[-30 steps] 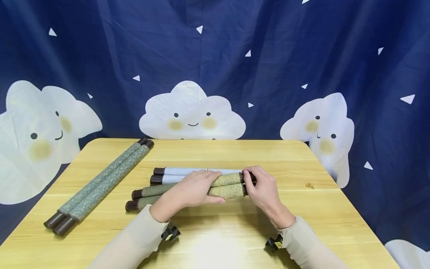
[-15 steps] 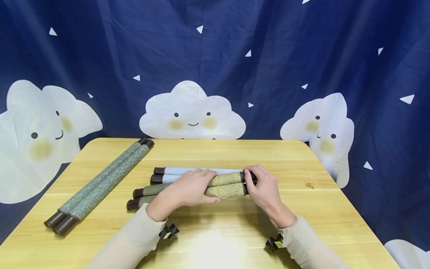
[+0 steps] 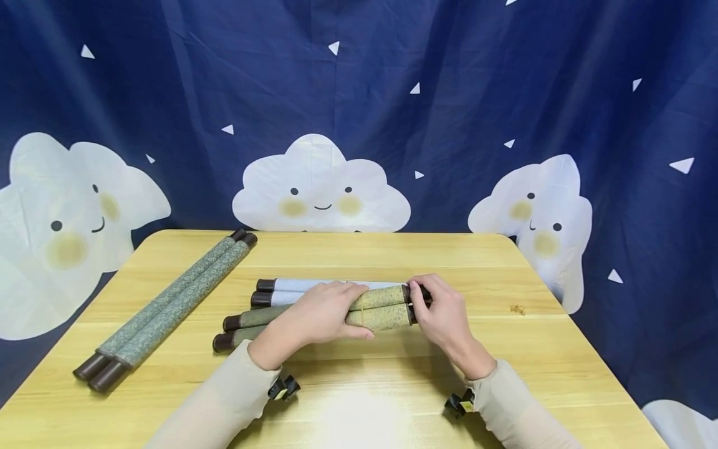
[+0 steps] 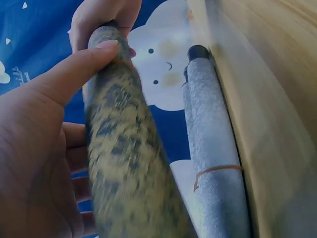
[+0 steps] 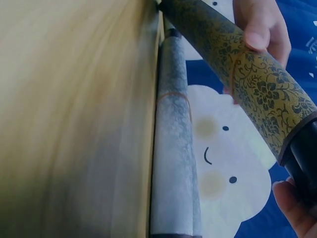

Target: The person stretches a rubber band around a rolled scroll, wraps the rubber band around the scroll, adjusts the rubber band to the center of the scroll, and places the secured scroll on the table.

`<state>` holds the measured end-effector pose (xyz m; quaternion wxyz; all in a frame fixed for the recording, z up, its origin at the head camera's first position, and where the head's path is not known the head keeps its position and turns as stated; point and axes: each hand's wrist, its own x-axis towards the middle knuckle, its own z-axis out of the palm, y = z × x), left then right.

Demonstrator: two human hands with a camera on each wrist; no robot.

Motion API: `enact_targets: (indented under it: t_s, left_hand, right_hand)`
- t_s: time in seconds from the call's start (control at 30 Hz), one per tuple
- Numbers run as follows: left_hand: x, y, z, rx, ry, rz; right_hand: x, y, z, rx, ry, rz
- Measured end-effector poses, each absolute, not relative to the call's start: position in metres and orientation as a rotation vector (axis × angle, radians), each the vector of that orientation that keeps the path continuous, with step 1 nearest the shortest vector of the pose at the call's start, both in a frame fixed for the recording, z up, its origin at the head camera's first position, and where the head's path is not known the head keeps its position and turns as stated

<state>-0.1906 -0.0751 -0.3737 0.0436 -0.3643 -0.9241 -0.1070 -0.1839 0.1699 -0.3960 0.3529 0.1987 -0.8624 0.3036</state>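
The left grip holds a floral-patterned, twin-rolled scroll.

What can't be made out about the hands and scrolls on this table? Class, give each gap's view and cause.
- Head: middle of the yellow-green floral scroll, covered by the left hand.
- Head: right end of the light-blue scroll, behind the floral scroll and right hand.
- Left wrist: floral scroll's near end, cut off by the bottom edge.
- Head: tan scrap, too small to identify.
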Motion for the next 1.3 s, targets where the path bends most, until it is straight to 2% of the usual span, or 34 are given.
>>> enact_targets:
  t_s: [0.33, 0.6, 1.1, 1.3]
  left_hand:
    - [-0.189, -0.080, -0.369, -1.049, -2.896, -0.263]
    - [-0.191, -0.076, -0.375, -1.147, -2.796, -0.453]
    - [-0.190, -0.082, -0.369, -1.019, -2.904, -0.236]
    - [-0.190, -0.079, -0.372, -1.098, -2.852, -0.439]
  right_hand:
    - [-0.186, 0.178, -0.393, 0.486, -2.221, 0.825]
    - [-0.186, 0.177, -0.392, 0.517, -2.194, 0.801]
    - [-0.188, 0.183, -0.391, 0.476, -2.228, 0.812]
    - [-0.188, 0.181, -0.390, 0.496, -2.197, 0.796]
